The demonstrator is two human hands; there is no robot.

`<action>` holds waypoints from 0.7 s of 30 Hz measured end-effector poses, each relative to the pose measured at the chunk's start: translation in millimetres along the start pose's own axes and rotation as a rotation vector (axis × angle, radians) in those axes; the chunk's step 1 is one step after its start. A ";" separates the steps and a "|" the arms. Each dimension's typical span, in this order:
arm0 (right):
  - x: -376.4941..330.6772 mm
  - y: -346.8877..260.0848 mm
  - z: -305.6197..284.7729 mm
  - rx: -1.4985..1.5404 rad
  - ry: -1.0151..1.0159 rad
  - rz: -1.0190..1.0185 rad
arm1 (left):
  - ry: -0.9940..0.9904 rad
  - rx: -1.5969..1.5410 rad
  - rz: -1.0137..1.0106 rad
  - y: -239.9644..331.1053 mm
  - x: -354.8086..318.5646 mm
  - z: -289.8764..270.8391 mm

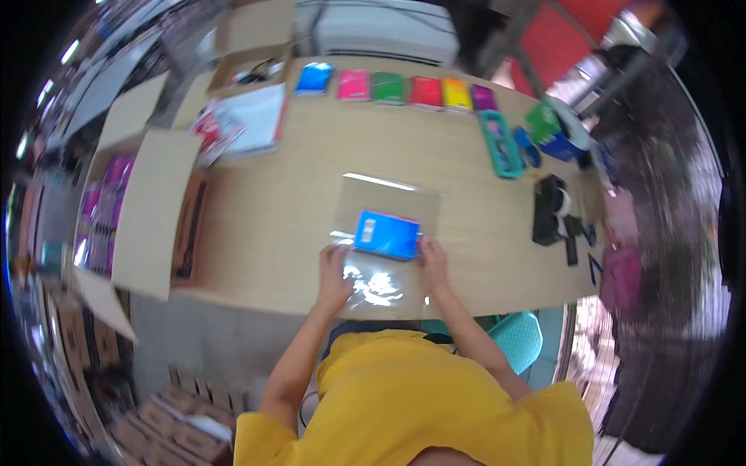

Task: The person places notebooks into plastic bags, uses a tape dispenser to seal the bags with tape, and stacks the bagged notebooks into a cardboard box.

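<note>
A blue notebook [391,235] lies on a clear plastic sheet [392,194] spread on the table in front of me. The sheet reaches past the notebook on its far and near sides, with bright glare on the near part. At the sheet's left edge, just below the notebook's near left corner, my left hand [335,276] is closed on the plastic. My right hand [434,264] is closed on the sheet's right edge, close beside the notebook's right end. The fingertips of both hands are small and slightly blurred.
Along the far edge of the table [256,225] several notebooks [389,88] of different colours lie in a row. An open carton [155,213] with purple packs stands at left. On the right are a teal basket [501,144] and a black tape dispenser [549,210].
</note>
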State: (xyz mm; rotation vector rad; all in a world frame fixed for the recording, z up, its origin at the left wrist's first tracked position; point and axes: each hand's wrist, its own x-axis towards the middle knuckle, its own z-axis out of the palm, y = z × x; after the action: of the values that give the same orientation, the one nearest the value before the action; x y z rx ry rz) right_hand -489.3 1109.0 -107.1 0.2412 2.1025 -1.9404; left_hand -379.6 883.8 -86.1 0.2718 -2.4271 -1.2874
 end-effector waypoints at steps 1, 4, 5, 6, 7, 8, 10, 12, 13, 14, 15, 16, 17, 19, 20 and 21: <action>3.2 8.1 -2.3 -0.107 0.010 -0.063 | -0.096 0.011 -0.039 0.8 -6.2 -6.7; 10.7 -1.9 6.1 -0.084 0.009 0.001 | -0.308 0.068 0.103 -2.8 -25.8 -17.9; 11.4 -20.3 7.5 -0.070 -0.018 0.054 | -0.347 0.089 0.112 1.4 -28.3 -14.1; 17.0 -26.5 -0.6 -0.033 -0.028 0.108 | -0.390 0.115 0.127 8.1 -27.8 -10.4; 21.8 -32.9 -10.5 0.003 -0.041 0.160 | -0.429 0.141 0.140 14.6 -25.3 -4.4; 24.4 -34.4 -15.7 0.042 -0.072 0.212 | -0.402 0.206 0.156 23.2 -23.9 -0.7; 23.4 -36.2 -27.5 0.109 -0.054 0.195 | -0.469 0.238 0.166 19.0 -20.9 8.5; 14.8 -39.4 -29.0 -0.002 -0.061 0.041 | -0.506 0.268 0.192 12.6 -19.2 5.0; 4.0 -43.6 -32.7 -0.142 -0.068 -0.107 | -0.494 0.279 0.190 9.2 -16.2 4.4; -11.7 -52.5 -34.3 -0.280 -0.086 -0.248 | -0.482 0.294 0.171 7.2 -17.0 2.5; -27.6 -60.0 -40.0 -0.445 -0.146 -0.395 | -0.484 0.312 0.150 7.4 -18.8 0.7; -44.2 -66.9 -44.3 -0.599 -0.217 -0.544 | -0.529 0.351 0.118 17.5 -14.5 -1.0; -58.7 -72.0 -40.3 -0.742 -0.298 -0.703 | -0.509 0.400 0.092 20.3 -11.3 1.1; -82.4 -83.1 -23.3 -0.904 -0.246 -0.827 | -0.493 0.454 0.100 14.6 -3.6 4.2; -87.5 -84.0 -17.8 -0.989 -0.208 -0.898 | -0.471 0.466 0.115 15.3 0.0 4.7; -84.5 -71.7 -18.9 -1.009 -0.175 -0.880 | -0.410 0.432 0.160 25.8 4.7 5.6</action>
State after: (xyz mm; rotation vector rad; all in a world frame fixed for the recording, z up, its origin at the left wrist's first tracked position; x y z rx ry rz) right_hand -432.3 1126.4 -11.9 -1.1440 2.9677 -0.8076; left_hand -386.0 900.9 -66.5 -0.0868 -2.9931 -0.7981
